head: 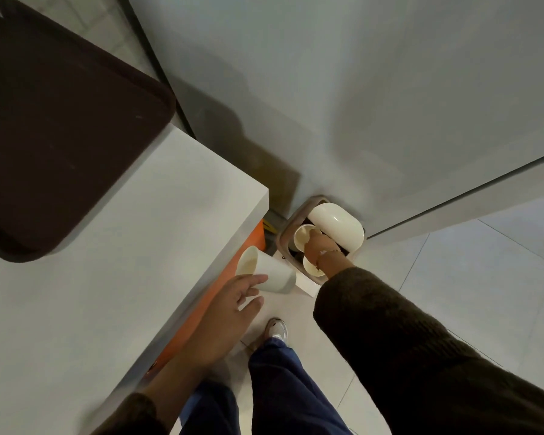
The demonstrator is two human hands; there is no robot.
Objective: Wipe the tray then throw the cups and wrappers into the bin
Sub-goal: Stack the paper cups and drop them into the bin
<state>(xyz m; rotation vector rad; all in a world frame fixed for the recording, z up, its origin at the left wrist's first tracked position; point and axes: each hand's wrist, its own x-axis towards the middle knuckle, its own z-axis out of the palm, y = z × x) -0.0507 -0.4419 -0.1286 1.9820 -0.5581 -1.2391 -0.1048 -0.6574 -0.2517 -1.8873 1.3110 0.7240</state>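
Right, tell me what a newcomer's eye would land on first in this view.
First, the right hand reaching down into the small open bin on the floor by the wall, at a paper cup in its mouth, with a second one lying inside. Next, the left hand holds another white cup tilted beside the counter's corner. Then the dark brown tray, bare on the white counter at upper left.

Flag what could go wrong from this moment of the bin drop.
The left hand holds a paper cup on its side with only loose fingertips, clear of the bin; it could slip to the floor. The right hand pushes a cup into an opening already crowded, partly covered by the lid, so it may jam.
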